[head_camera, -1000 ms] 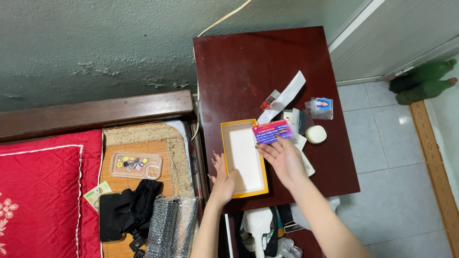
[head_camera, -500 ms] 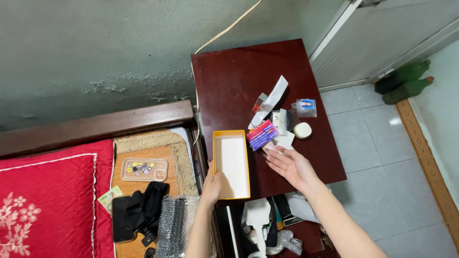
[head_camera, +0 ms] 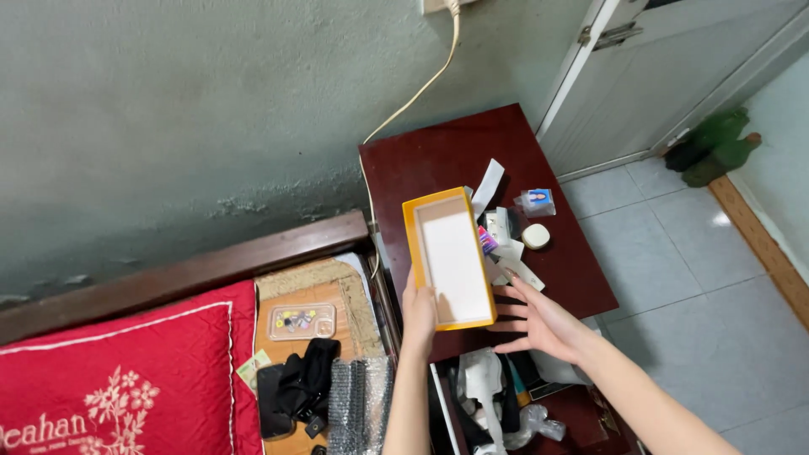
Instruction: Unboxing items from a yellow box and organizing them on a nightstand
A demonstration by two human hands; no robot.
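Now the yellow box (head_camera: 449, 257) is lifted off the dark red table (head_camera: 438, 156) and hides most of the little red card (head_camera: 487, 240), with a round white case (head_camera: 534, 236) beyond, while the left hand (head_camera: 419, 313) grips its near end and the right hand (head_camera: 539, 318) hovers beside it, fingers spread.

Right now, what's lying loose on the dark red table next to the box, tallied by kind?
Round white case: 1
Small photo packet: 1
White paper strip: 1
Colourful card, partly hidden by the yellow box: 1
Total: 4
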